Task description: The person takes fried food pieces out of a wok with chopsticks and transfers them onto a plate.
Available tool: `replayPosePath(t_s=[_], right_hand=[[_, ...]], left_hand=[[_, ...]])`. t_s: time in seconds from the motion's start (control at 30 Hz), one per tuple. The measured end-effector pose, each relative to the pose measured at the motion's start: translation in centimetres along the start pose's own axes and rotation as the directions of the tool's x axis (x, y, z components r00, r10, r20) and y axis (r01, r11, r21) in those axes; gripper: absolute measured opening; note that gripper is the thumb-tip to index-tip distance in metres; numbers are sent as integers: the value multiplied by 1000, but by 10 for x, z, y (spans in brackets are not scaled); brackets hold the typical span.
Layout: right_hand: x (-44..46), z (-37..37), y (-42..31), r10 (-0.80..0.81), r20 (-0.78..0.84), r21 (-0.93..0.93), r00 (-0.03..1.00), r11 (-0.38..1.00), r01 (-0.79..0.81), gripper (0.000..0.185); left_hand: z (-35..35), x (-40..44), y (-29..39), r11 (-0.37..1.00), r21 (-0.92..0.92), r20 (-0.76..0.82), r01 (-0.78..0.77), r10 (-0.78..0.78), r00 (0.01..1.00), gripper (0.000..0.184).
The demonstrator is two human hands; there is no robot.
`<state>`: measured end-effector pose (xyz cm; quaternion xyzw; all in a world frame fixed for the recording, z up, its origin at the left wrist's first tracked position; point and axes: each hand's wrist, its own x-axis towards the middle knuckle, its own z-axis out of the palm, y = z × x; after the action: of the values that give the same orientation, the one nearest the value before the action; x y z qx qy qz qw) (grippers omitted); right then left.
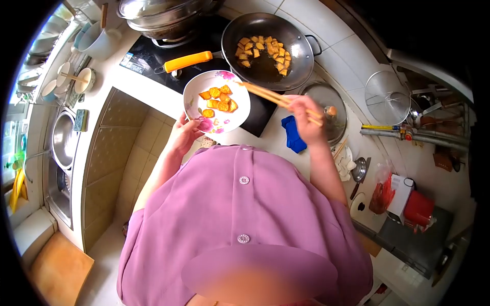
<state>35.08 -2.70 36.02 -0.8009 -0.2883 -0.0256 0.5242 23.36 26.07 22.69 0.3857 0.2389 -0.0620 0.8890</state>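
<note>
My left hand (185, 133) grips the near rim of a white plate (195, 97) with pink flowers. On the plate lie several browned orange food chunks (223, 105). My right hand (306, 115) is closed round a pair of wooden chopsticks (266, 94), whose tips reach to the plate's right edge, between it and the wok. Just beyond the plate stands a dark wok (303, 64) with an orange handle (188, 62). Inside it, more food chunks (279, 50) sit along the far and right side, with oil (258, 69) pooled at the bottom.
A lidded steel pot (163, 23) stands on the black stove (148, 56) at the back left. Right of the wok are a glass lid (332, 97) and a blue cloth-like item (292, 135). A sink (62, 145) is at left. A strainer (387, 97) hangs on the right wall.
</note>
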Motion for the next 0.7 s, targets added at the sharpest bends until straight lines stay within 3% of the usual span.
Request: replayPosePath(t_s=[0.07, 0.13, 0.2, 0.33, 0.57, 0.7], right_hand=[[-4, 11, 1, -47, 107, 7, 993, 999, 46, 17], [-6, 11, 5, -30, 94, 7, 995, 1000, 29, 17], [-4, 3, 19, 0, -84, 140, 997, 990, 12, 18], [10, -21, 52, 15, -144, -337, 989, 939, -63, 14], [25, -7, 126, -178, -101, -452, 979, 885, 114, 10], [26, -12, 109, -133, -184, -463, 974, 886, 33, 11]], left_hand=[[1, -1, 1, 1000, -2, 14, 7, -7, 1000, 58], [0, 0, 1, 1000, -7, 13, 12, -12, 1000, 59], [0, -1, 2, 1000, -7, 17, 11, -10, 1000, 59], [-2, 0, 2, 1000, 6, 25, 8, -8, 1000, 59], [2, -5, 4, 1000, -12, 11, 16, -15, 1000, 59], [1, -5, 4, 1000, 1, 19, 0, 0, 1000, 59]])
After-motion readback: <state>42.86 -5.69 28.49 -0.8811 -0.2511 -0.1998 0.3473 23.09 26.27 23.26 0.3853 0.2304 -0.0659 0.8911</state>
